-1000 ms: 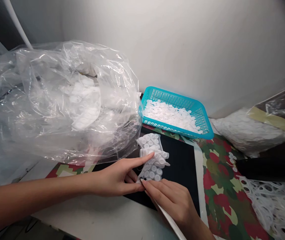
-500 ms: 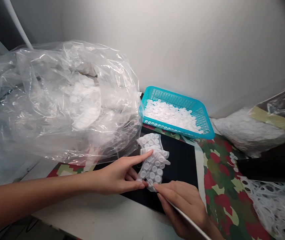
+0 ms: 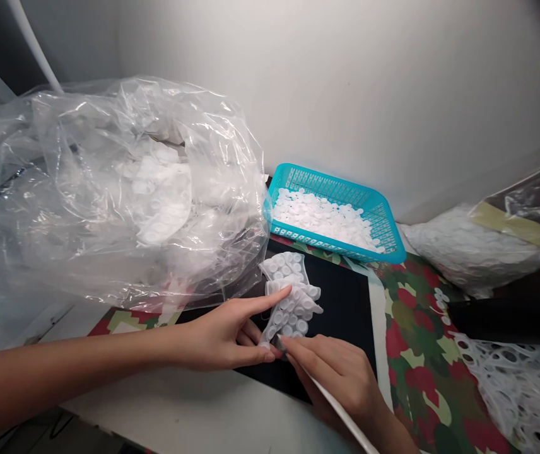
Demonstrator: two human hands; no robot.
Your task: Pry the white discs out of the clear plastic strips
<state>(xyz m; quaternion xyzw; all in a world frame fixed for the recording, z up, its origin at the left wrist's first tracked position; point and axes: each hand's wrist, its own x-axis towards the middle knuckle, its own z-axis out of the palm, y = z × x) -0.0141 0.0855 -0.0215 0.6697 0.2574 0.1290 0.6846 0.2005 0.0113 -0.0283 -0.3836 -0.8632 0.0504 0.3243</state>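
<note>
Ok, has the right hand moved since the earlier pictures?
Yes, slightly: the right hand now sits a little further right in view, judged against the teal plastic basket, which holds its place.

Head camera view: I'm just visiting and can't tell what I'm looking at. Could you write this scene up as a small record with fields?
Left hand: holds a strip of small white plastic caps
Right hand: holds a thin white-handled tool, its tip at the strip's edge
Work surface: black mat beside a camouflage-patterned sheet
Behind: turquoise plastic basket of loose white caps
Left side: clear plastic bag holding white pieces
Right side: perforated white plastic sheet
</note>
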